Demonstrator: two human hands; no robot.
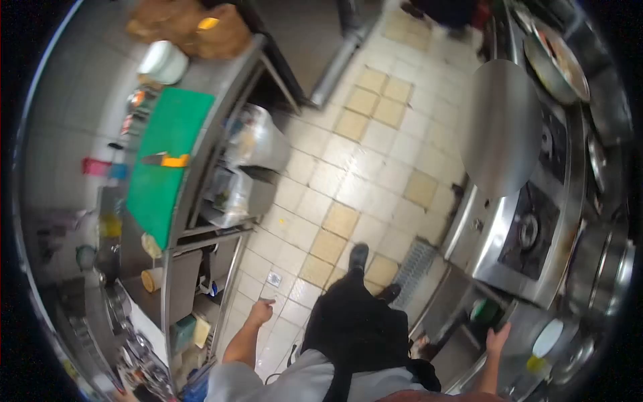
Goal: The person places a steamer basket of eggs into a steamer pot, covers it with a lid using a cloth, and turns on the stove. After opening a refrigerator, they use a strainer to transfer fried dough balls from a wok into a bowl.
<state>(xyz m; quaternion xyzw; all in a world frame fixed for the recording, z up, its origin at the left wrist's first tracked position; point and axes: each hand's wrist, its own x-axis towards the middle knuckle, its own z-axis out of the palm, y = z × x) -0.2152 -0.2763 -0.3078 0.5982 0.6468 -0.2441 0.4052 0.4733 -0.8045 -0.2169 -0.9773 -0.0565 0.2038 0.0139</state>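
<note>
My left hand [261, 311] hangs over the tiled floor beside the left counter. Its fingers are curled in, and nothing shows in them. My right hand [497, 338] is low on the right, close to the steel counter past the stove end, with fingers slightly apart and no object visible in it. On the left counter lies a green cutting board [151, 201]. A knife [175, 161] with an orange handle rests across it, far from both hands. A gas stove [489, 258] with bare burners stands ahead on the right.
A large pan [546, 67] of food sits at the stove's far end. White containers [161, 63] stand beyond the cutting board. Plastic bags [258, 144] fill the shelf below. A metal drain grate [414, 266] is set in the floor. Another person [455, 13] is partly visible far ahead.
</note>
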